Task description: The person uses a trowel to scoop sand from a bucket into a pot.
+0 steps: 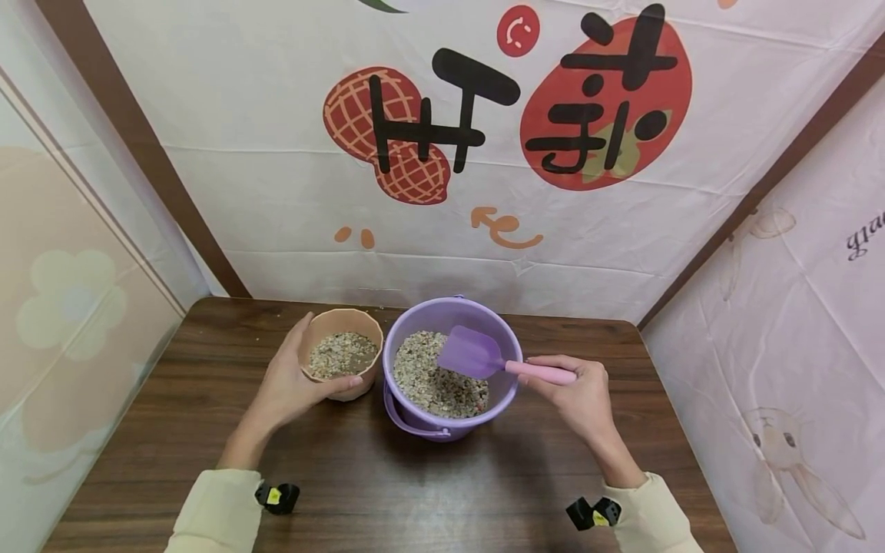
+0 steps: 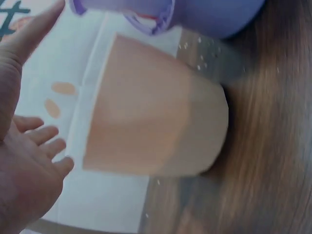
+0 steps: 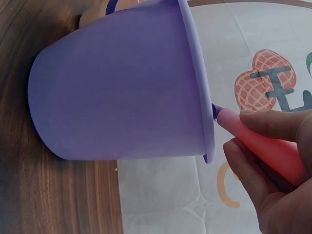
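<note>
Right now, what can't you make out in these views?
Floor inside the purple bucket: head view, covered by gravel.
Scoop blade: right wrist view, hidden behind the bucket.
Contents of the peach pot: left wrist view, hidden by its wall.
Rest of the bucket: left wrist view, cut off by the top edge.
Rest of the lettering: head view, cut off by the right edge.

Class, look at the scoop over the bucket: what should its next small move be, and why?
Probably lower the scoop into the gravel. The right hand holds it by the handle, its blade sits over the gravel in the bucket, and no gravel shows on the blade.
</note>
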Demonstrator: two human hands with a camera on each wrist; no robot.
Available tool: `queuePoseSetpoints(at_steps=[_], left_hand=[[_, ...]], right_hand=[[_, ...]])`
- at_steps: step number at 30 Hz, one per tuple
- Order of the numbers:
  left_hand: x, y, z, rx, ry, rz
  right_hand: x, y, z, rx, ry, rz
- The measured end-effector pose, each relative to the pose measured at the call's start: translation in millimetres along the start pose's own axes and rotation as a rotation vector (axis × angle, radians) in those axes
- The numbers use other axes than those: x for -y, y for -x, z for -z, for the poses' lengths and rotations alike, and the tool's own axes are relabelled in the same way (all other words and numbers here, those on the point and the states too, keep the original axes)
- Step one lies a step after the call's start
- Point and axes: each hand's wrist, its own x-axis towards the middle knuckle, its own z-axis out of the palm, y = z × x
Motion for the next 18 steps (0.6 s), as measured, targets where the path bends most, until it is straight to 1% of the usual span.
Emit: queuePoseSetpoints(at_steps=[3,6,11,15,18], left_hand=[[-11.6,1.5,-7.0,0.054,0.068,-0.053],[-22.7,3.6,-15.0,0.113,0.11,-0.084],[-38.9,5.1,-27.8,0.186,0.113,-0.104],[-46.5,4.4,-37.5,0.236,0.154,-0.106],[-49.9,3.3,-43.7,0.256,0.158,-0.115]], right_hand=[[-0.9,0.0,0.4,-0.004,0.008,0.003],[-1.4,-0.1,0.6,-0.006,0.012,0.004],[-1.3,0.3,1.3,-0.005,0.012,0.012],[-1.9,0.7,2.3,-0.003,0.019,0.016],[-2.7,1.1,3.5,0.006,0.025,0.014]])
